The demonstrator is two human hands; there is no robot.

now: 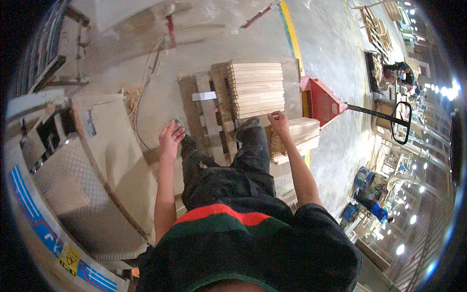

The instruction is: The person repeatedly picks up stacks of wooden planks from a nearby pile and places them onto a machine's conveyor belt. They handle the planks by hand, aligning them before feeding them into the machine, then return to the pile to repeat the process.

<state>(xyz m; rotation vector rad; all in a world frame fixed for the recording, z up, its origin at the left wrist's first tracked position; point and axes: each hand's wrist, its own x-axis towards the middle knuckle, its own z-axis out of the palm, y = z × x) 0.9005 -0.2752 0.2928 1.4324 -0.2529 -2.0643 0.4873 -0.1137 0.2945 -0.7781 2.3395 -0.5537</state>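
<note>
My left hand (171, 139) hangs in the air left of my legs, its fingers loosely bent and apart, with nothing in it. Over the near right corner of a neat stack of pale wooden strips (257, 90) is my right hand (279, 123). Its fingers are partly curled and I see nothing held in them; whether they touch the stack I cannot tell. A second stack of wooden strips (304, 137) lies below and right of that hand, partly hidden by my forearm. Left of the first stack is a wooden pallet (209, 114) with bare slats and a white label (204, 96).
A red pallet jack (322, 102) with a black handle (401, 122) stands right of the stacks. At left is a machine with a metal plate (92, 194) and a tan panel (114, 138). A cable (138, 127) crosses the floor. People (374, 207) work far right.
</note>
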